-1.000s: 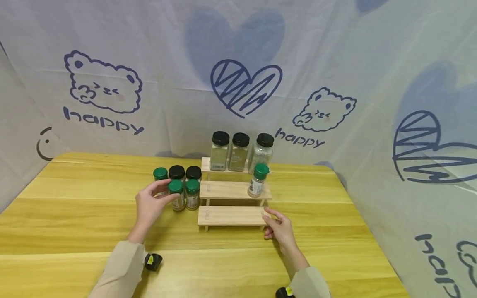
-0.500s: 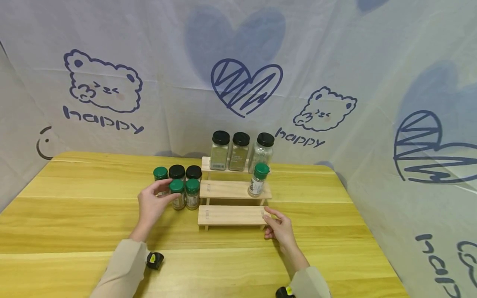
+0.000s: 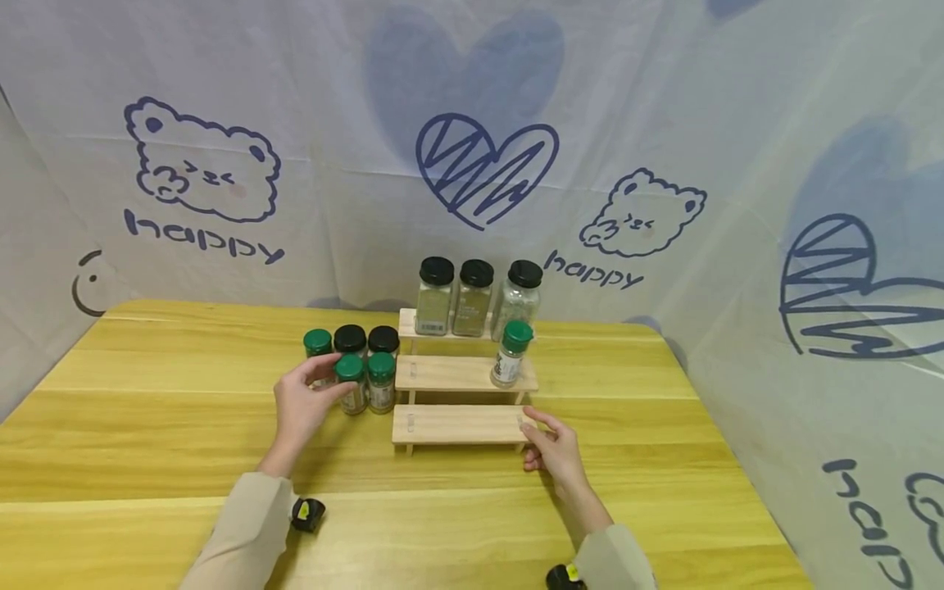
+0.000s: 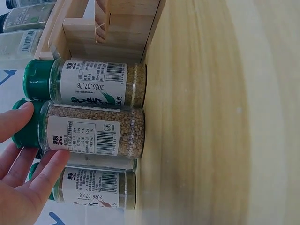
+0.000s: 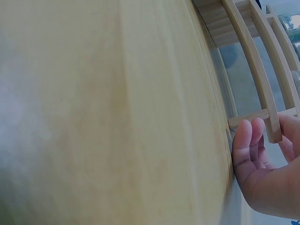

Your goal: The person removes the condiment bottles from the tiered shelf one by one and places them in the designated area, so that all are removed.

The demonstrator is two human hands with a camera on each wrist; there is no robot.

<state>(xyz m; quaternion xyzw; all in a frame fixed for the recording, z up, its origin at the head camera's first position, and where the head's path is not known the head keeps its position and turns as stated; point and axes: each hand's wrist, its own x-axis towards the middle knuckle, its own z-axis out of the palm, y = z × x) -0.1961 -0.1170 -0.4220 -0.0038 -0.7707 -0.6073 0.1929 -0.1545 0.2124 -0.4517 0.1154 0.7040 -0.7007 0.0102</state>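
My left hand (image 3: 304,403) pinches the green cap of a small glass spice jar (image 3: 354,397), thumb on one side and fingers on the other. In the left wrist view that spice jar (image 4: 91,133) holds pale seeds and stands between other green-capped jars, its base level with theirs. With my right hand (image 3: 559,456) I grip the right end of the lowest step of a three-step wooden rack (image 3: 465,425). The right wrist view shows curled fingers (image 5: 242,136) by the plank's end. One green-capped jar (image 3: 509,365) stands at the right of the middle step.
Several black-capped jars (image 3: 433,307) stand along the rack's top step. Left of the rack, on the wooden table (image 3: 442,524), another green-capped jar (image 3: 381,393), black-capped jars (image 3: 350,338) and a green-capped jar (image 3: 318,342) stand close together. A printed cloth (image 3: 339,98) hangs behind.
My left hand has shifted very slightly to the right with the pinched jar, which now sits a touch nearer its green-capped neighbour. The right hand stays on the rack.
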